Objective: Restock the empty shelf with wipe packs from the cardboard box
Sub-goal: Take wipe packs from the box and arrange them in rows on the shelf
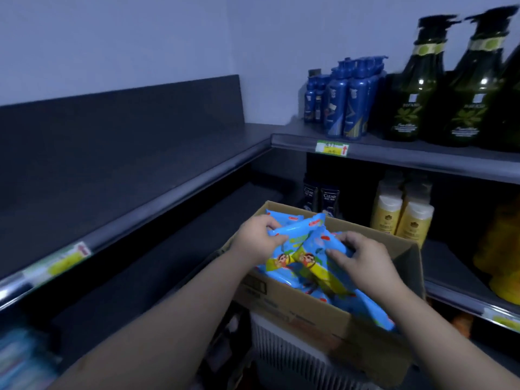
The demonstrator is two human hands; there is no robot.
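Our left hand (256, 237) and right hand (364, 258) each curl fingers round blue plastic wipe packs (315, 250) in the five-o'clock brown cardboard box (304, 308).

On my feed, the dark shelf (126, 164) on the left runs to the corner, with a yellow-green price tag (60, 261) on its front rail. The upper right shelf (422, 157) carries blue pump bottles (346, 102) beside dark green pump bottles (439, 91). The shelf below it (450, 268) bears black bottles (322, 197), cream bottles (402, 218) and something yellow (501, 257) I cannot identify. The cardboard box (309, 311) of blue wipe packs (318, 266) sits on a white ribbed surface (281, 350).
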